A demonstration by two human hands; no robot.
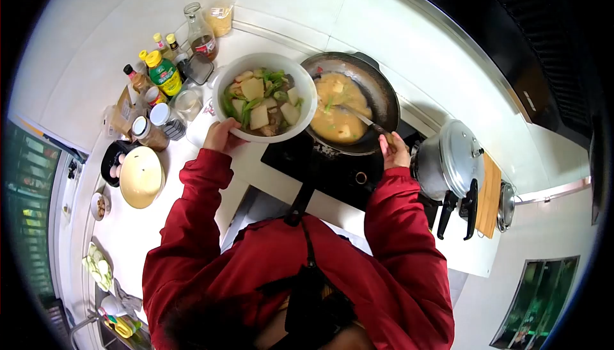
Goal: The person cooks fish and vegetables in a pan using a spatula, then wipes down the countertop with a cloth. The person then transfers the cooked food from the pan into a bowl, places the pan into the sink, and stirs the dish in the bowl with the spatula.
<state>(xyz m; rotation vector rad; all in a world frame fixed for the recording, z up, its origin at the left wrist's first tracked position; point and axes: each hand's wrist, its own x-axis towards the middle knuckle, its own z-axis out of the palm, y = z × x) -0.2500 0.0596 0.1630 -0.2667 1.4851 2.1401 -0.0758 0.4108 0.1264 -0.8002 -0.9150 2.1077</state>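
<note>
Clearly, both hands are occupied. The left hand (222,136) grips the near-left edge of a white bowl (309,97), which holds greens, pale square slices and darker chunks (274,126). The bowl is to the left of the wok (385,103), overlapping its left edge in this view; whether they touch, I cannot tell. The right hand (394,151), at the wok's near-right edge, is closed around the handle of a utensil (355,115), whose far end is sunk in a cloudy yellowish broth (339,103), so its shape is hidden. The wok sits on a black stove (288,157). Just right of the right hand is a pressure cooker (451,158) with its lid on, a wooden board (490,193) beyond it. Farther left are a green bottle (165,76), white-lidded jars (160,114) and a cream bowl (142,177).
</note>
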